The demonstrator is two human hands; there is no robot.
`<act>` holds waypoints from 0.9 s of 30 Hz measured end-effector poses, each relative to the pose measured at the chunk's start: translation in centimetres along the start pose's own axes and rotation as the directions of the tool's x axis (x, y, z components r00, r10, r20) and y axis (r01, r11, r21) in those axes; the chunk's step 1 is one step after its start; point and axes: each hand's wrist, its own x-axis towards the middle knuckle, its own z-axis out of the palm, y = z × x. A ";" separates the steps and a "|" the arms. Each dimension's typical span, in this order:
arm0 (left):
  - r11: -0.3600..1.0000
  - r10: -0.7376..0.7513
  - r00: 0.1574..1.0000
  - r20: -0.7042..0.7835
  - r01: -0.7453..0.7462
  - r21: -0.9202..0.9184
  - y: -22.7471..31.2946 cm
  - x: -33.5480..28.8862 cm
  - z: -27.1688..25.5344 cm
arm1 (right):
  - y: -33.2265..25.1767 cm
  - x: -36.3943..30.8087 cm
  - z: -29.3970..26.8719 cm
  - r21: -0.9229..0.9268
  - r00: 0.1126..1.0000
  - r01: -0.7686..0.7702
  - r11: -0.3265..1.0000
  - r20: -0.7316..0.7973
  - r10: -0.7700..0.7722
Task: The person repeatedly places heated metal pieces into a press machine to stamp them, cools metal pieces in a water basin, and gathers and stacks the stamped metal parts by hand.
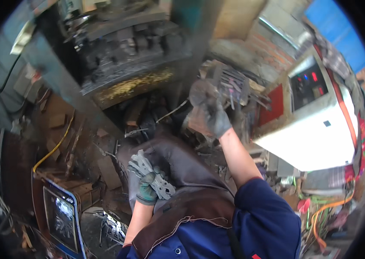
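Over my lap, my left hand (148, 190), in a grey-green glove, is closed around a bunch of flat grey metal pieces with holes (161, 186). The pieces lie against the brown apron (186, 164) on my legs. My right hand (217, 121), in a dark grey glove, reaches forward to the right, beside a heap of metal parts (234, 84). Motion smears its fingers, so whether they hold anything is unclear. A rounded dark shape (203, 93) and a brownish block-like shape (199, 121) appear next to that hand, both blurred.
Ahead stands a heavy machine (135, 56) with a dark, grimy bed and yellowish flecks on its front edge. A white control cabinet (316, 138) with red lit digits stands to the right. At lower left are a blue-edged frame (79, 216) and a container of shiny metal pieces (113, 226).
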 end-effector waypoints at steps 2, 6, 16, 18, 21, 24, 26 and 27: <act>1.000 0.020 0.999 -0.041 -0.021 -0.012 -0.4 0.5 0.6 | -0.3 -1.5 3.6 -0.260 0.981 -0.079 0.962 0.150 0.121; 1.000 -0.014 1.000 -0.011 0.014 -0.010 0.1 0.2 0.9 | 0.5 -1.8 18.7 -0.575 0.914 0.083 0.814 0.369 0.168; 0.997 -0.022 0.970 0.243 0.038 -0.063 -1.0 0.9 -0.1 | 5.3 -9.6 23.4 -0.551 0.791 0.242 0.799 0.589 0.167; 0.999 0.047 0.978 0.204 -0.043 -0.025 -0.3 0.9 1.9 | 7.9 -15.8 26.6 -0.767 0.774 0.279 0.578 0.536 0.338; 0.994 0.100 0.975 0.196 -0.091 -0.053 -1.1 0.5 1.6 | 13.1 -18.4 27.8 -0.505 0.331 0.383 0.774 0.857 0.395; 0.992 -0.121 0.988 0.092 0.116 0.049 0.3 0.8 0.6 | 11.5 -15.4 23.0 -0.482 0.488 0.322 0.815 0.822 0.294; 0.978 -0.025 0.919 0.393 0.104 -0.181 -0.4 1.8 -4.3 | 10.0 -11.7 17.1 -0.545 0.689 0.169 0.821 0.661 0.297; 0.983 0.006 0.995 0.097 0.012 -0.183 0.7 0.5 -1.0 | 8.8 -9.6 13.1 -0.513 0.813 0.024 0.858 0.509 0.282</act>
